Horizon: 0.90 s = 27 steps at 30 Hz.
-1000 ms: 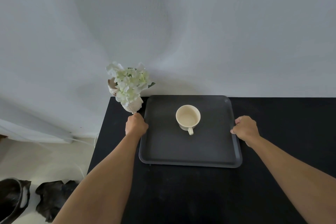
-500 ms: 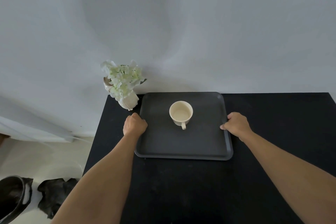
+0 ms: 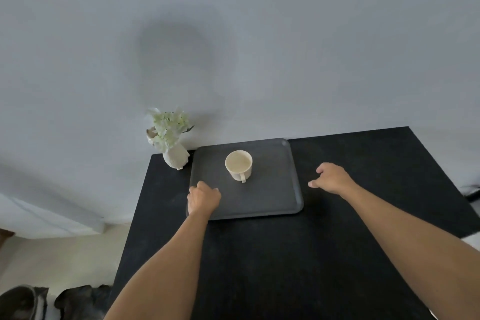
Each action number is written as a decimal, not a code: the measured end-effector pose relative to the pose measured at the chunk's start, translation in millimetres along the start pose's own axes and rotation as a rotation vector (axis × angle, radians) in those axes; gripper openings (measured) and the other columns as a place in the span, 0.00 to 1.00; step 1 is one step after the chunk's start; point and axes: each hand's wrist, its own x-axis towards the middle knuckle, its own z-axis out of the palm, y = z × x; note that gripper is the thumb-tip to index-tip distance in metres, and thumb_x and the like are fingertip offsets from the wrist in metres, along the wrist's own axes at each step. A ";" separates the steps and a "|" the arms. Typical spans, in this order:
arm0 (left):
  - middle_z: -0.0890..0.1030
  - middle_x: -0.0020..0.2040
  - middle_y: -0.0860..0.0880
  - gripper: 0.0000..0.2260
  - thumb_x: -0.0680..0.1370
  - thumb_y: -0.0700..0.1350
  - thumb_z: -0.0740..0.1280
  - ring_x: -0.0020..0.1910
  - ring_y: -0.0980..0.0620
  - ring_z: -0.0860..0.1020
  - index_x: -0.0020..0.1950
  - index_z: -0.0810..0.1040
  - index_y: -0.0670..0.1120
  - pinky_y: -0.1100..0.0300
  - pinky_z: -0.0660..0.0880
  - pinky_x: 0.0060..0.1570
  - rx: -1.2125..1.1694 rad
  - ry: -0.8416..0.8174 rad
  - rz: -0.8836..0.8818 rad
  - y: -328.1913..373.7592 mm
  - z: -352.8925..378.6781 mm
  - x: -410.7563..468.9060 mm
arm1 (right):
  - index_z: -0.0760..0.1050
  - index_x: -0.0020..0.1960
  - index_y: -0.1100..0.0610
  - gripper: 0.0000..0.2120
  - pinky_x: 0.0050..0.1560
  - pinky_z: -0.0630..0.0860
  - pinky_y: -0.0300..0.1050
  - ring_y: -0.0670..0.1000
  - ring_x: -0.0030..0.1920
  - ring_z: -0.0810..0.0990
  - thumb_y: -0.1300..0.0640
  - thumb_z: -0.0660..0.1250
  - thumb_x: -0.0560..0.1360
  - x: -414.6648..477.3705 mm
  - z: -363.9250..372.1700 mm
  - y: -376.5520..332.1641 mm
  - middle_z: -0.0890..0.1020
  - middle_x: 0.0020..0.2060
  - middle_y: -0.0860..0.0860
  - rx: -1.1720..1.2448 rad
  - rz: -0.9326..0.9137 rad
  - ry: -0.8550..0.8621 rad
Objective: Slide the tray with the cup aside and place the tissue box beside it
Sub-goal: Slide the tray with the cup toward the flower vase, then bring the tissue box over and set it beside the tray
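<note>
A dark grey tray lies at the back left of the black table, its far edge against the wall. A cream cup stands upright on it, handle toward me. My left hand is curled over the tray's front left rim. My right hand hovers just right of the tray, off its edge, fingers loosely apart and holding nothing. No tissue box is in view.
A white vase with pale green flowers stands at the table's back left corner, close to the tray. A grey wall rises right behind the table. Dark shoes lie on the floor at lower left.
The tray with the cup has slid left toward the vase. My right hand has let go of the tray's right edge and moved away. My left hand stays on the left rim.
</note>
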 end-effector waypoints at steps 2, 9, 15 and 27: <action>0.71 0.69 0.38 0.23 0.79 0.50 0.62 0.68 0.37 0.71 0.70 0.70 0.38 0.44 0.71 0.65 -0.040 -0.022 0.027 0.0 5.2 -20.3 | 0.69 0.70 0.61 0.30 0.60 0.74 0.50 0.57 0.63 0.76 0.51 0.73 0.72 -21.4 -8.9 12.1 0.76 0.65 0.57 -0.018 -0.005 0.042; 0.73 0.66 0.38 0.22 0.80 0.51 0.63 0.61 0.39 0.76 0.66 0.71 0.37 0.48 0.74 0.59 -0.187 -0.145 0.124 -4.4 42.7 -110.7 | 0.70 0.69 0.60 0.27 0.61 0.73 0.51 0.57 0.63 0.77 0.50 0.70 0.75 -107.2 -27.3 67.2 0.77 0.64 0.57 -0.053 0.037 0.155; 0.71 0.72 0.39 0.26 0.80 0.53 0.63 0.68 0.40 0.73 0.73 0.67 0.38 0.53 0.70 0.58 -0.226 -0.295 0.193 12.2 84.7 -196.3 | 0.70 0.69 0.60 0.25 0.63 0.72 0.50 0.58 0.66 0.75 0.49 0.68 0.76 -171.0 -53.3 130.1 0.76 0.66 0.57 -0.053 0.068 0.250; 0.70 0.73 0.45 0.33 0.79 0.58 0.64 0.62 0.46 0.75 0.79 0.59 0.44 0.51 0.77 0.60 -0.313 -0.535 0.168 61.8 180.8 -325.9 | 0.74 0.64 0.60 0.21 0.60 0.71 0.51 0.57 0.62 0.76 0.47 0.63 0.78 -209.0 -110.9 243.1 0.78 0.63 0.56 -0.042 0.136 0.352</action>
